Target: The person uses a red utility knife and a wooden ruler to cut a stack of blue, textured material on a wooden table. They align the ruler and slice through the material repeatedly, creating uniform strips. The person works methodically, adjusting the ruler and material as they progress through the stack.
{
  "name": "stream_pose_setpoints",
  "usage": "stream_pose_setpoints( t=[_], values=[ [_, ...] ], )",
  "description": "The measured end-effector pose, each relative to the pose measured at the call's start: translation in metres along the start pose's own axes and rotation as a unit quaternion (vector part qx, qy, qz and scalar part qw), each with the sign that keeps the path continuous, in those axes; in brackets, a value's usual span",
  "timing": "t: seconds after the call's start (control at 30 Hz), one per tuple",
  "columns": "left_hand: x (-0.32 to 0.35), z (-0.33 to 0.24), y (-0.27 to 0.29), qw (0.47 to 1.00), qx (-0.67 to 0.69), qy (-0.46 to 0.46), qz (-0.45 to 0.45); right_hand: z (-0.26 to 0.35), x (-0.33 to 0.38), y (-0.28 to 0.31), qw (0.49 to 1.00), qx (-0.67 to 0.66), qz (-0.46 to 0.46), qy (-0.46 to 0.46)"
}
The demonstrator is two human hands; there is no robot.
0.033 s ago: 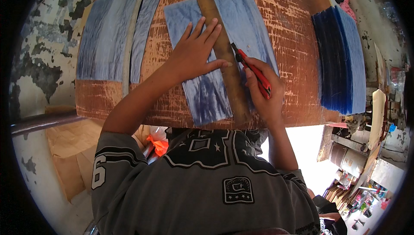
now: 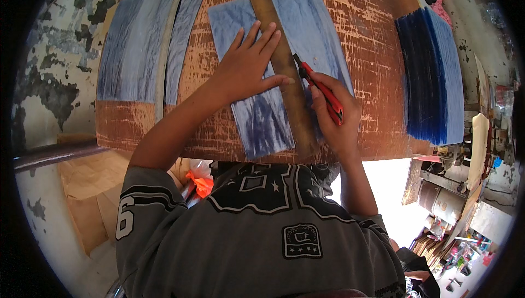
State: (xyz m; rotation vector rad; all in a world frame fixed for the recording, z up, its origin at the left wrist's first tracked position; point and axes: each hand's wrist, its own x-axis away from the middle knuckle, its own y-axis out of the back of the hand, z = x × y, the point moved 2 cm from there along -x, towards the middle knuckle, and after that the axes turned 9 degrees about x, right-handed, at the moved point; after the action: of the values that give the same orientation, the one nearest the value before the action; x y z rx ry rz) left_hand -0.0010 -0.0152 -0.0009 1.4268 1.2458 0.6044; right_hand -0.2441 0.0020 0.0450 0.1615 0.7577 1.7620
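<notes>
A: Left hand (image 2: 249, 68) status?

B: Fingers spread wide, palm flat on the blue sheet (image 2: 262, 117), fingertips on the wooden straightedge (image 2: 284, 73), which runs from 12 to 6 o'clock across the bench (image 2: 377, 41).

A: Right hand (image 2: 333, 114)?

B: Closed around the red utility knife (image 2: 322, 93). Blade end sits against the straightedge's 3 o'clock edge.

A: Clearance?

B: Bare bench surface lies at 3 o'clock of the sheet, up to the blue stack (image 2: 432, 79). Further blue sheets (image 2: 136, 46) occupy 9 o'clock. The sheet's near edge reaches the bench rim at 6 o'clock.

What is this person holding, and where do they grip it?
The right hand grips a red utility knife around its handle. The left hand holds nothing; it presses flat on a wooden ruler.
</notes>
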Motion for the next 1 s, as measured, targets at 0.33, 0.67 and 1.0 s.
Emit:
stream_pose_setpoints(
  t=[0.33, 0.67, 1.0],
  values=[
    [-0.002, 0.001, -0.002, 0.999, -0.036, 0.004, 0.012, 0.010, 0.023, 0.011, 0.998, 0.057, 0.011, 0.034],
    [-0.004, 0.001, -0.001, 0.999, -0.041, 0.001, 0.019, 0.014, 0.071, 0.030, 0.993, 0.094, 0.013, 0.070],
    [-0.006, 0.000, -0.001, 0.998, -0.064, 0.005, 0.025, 0.011, 0.102, 0.041, 0.985, 0.141, 0.015, 0.094]
  ],
)
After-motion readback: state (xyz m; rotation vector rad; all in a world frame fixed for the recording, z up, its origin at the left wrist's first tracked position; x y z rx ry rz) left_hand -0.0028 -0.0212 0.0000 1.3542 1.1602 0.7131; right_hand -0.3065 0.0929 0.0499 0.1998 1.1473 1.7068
